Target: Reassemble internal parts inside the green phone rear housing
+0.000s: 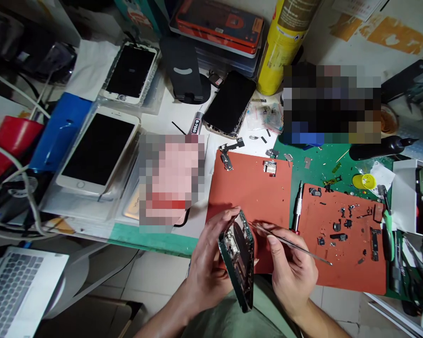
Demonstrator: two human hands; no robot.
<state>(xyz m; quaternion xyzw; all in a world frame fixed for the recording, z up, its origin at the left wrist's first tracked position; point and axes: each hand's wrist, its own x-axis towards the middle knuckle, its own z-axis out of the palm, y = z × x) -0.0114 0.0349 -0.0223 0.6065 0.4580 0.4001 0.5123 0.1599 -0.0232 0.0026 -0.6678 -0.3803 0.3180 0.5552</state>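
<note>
My left hand point(211, 253) is closed around an opened phone housing point(238, 258) with a dark green frame, tilted up on its edge so that its inside faces right. Some metal parts show within it. A thin metal tool, which looks like tweezers point(292, 243), is pinched in my right hand point(292, 267). Its tip lies close to the housing's upper right edge; whether it touches is unclear. Beneath both hands lies a red-brown mat point(254, 188). A logic board point(227, 157) and a small metal part point(270, 167) rest along the mat's far side.
Right of my hands, a second mat point(345, 272) carries several small phone parts, with a screwdriver point(298, 206) beside it. Phones, including a white one point(97, 148), lie to the left. A yellow spray can point(285, 42) stands behind. A laptop point(21, 281) sits lower left.
</note>
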